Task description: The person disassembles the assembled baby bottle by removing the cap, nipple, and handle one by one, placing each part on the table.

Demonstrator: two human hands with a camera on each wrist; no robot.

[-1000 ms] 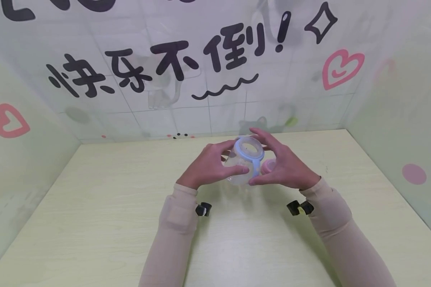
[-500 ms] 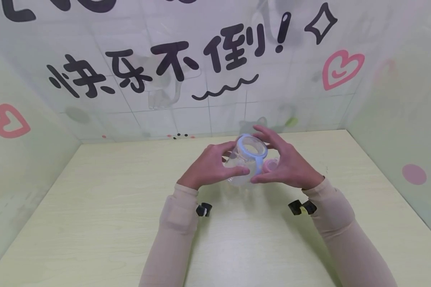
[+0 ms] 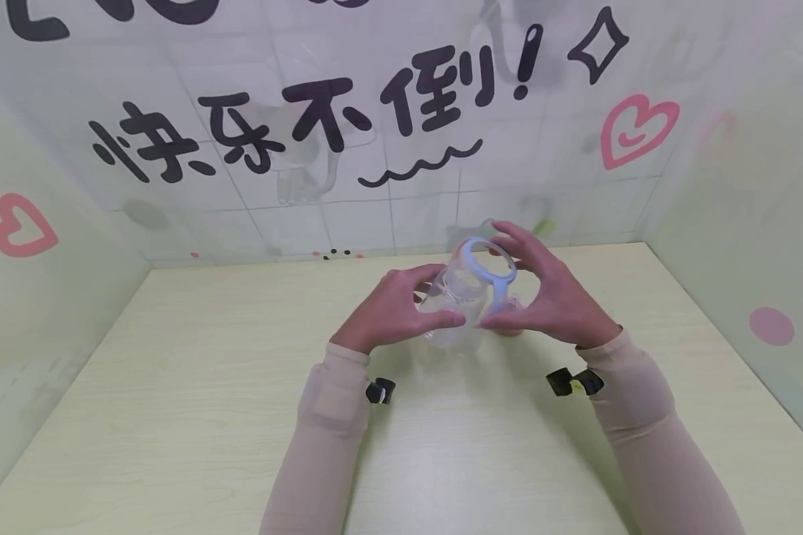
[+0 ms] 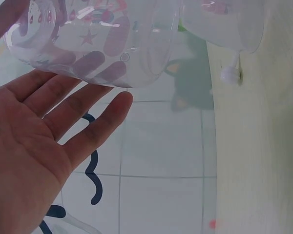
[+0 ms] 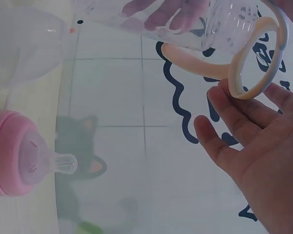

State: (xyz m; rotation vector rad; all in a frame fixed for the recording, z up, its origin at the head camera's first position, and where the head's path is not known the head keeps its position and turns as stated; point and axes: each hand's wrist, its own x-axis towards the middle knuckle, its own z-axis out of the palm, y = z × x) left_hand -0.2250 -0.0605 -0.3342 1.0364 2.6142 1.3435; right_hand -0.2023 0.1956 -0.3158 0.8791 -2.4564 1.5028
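Observation:
My left hand [image 3: 401, 308] holds a clear baby bottle [image 3: 450, 297] around its body, thumb on the near side and fingers behind. The bottle [image 4: 102, 34] has printed stars and coloured shapes, and its threaded neck [image 5: 229, 27] is bare. My right hand [image 3: 549, 297] holds a ring-shaped bottle handle [image 3: 500, 290] between thumb and fingertips. Pale blue in the head view, the handle [image 5: 237, 78] looks beige in the right wrist view. Its ring stands just beyond the bottle's mouth, to the right, with one curved grip reaching back along the bottle.
A pink nipple collar with a clear teat [image 5: 12, 153] rests on the table [image 3: 207, 416] behind the right hand. Near it stands a clear dome cover [image 5: 24, 46]. A small white knob [image 4: 229, 74] shows by the dome. A printed wall sheet [image 3: 348, 215] borders the table's back.
My right hand has moved right and slightly up with the handle, whose ring has come away from the bottle's neck. The left hand and bottle have stayed nearly still.

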